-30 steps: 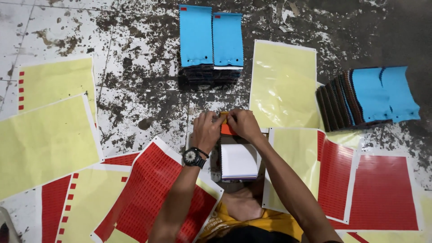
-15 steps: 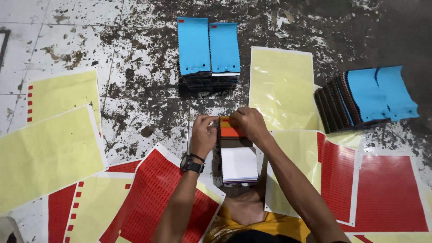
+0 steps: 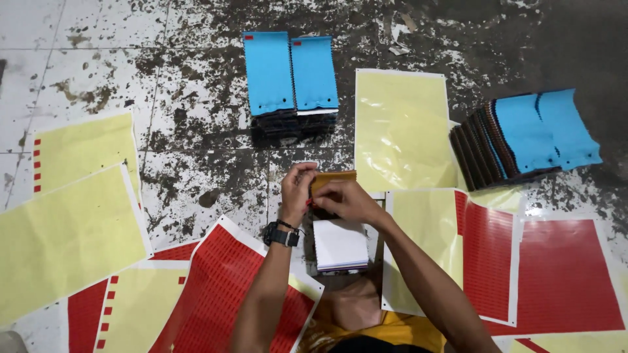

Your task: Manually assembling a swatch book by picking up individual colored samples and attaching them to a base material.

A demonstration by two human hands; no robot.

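A small swatch booklet with a mustard top swatch (image 3: 335, 177) and a white card (image 3: 340, 244) lies on the floor in front of me. My left hand (image 3: 297, 190), with a black watch on the wrist, has its fingers closed on the booklet's upper left edge. My right hand (image 3: 345, 201) rests over the middle of the booklet, fingertips meeting the left hand's. A tiny red sticker (image 3: 308, 204) shows at the right hand's fingertips. Part of the booklet is hidden under both hands.
Two stacks of blue-topped swatch booklets (image 3: 290, 75) stand ahead, and a fanned pile (image 3: 523, 137) lies at the right. Red sticker sheets (image 3: 222, 287) and yellow backing sheets (image 3: 65, 235) cover the stained floor on both sides. Another yellow sheet (image 3: 402, 127) lies ahead to the right.
The top swatch between my hands now shows mustard instead of orange. Both hands have shifted slightly lower over the booklet, fingertips drawn together.
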